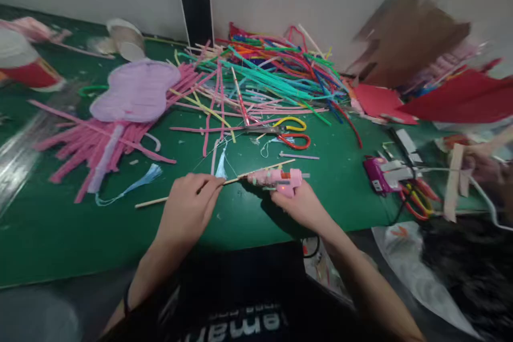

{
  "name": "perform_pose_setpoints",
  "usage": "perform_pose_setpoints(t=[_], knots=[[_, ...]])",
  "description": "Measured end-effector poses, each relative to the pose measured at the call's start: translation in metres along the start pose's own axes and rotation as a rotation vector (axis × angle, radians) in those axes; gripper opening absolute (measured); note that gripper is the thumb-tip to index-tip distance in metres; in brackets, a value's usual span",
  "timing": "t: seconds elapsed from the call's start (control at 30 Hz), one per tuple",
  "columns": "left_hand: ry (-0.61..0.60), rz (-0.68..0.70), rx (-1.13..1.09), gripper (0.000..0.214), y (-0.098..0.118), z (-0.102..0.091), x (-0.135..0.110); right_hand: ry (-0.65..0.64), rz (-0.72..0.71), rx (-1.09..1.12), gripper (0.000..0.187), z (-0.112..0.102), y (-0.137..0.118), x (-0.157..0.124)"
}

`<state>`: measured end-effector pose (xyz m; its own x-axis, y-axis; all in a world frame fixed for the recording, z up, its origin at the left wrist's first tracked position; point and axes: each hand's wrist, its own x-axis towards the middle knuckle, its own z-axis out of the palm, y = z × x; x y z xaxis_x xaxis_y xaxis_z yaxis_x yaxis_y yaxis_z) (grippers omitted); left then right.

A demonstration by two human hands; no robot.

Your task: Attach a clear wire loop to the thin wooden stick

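My left hand [190, 209] pinches a thin wooden stick [152, 202] that lies across the green table [80, 235], with a small light-blue tassel [221, 168] at my fingertips. My right hand [302, 206] grips a pink glue gun [276, 179]. Its nozzle points left and meets the stick just right of my left fingers.
A big heap of coloured pipe cleaners [272, 75] lies behind, with a lilac fuzzy shape [134, 91] and pink strands at left. Scissors [286, 133], a phone [196, 10] against the wall, a second purple glue gun [380, 173] and another person's hand [487, 168] are at right.
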<state>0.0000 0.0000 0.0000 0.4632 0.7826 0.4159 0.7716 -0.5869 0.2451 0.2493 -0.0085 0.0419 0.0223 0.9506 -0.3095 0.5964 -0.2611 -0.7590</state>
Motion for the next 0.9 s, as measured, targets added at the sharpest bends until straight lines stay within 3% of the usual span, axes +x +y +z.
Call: perform_pose_setpoints(t=[0.9], knots=[[0.008, -0.015, -0.003, 0.024, -0.0027, 0.002, 0.002, 0.012, 0.022, 0.008, 0.013, 0.0011, 0.0057, 0.0002]])
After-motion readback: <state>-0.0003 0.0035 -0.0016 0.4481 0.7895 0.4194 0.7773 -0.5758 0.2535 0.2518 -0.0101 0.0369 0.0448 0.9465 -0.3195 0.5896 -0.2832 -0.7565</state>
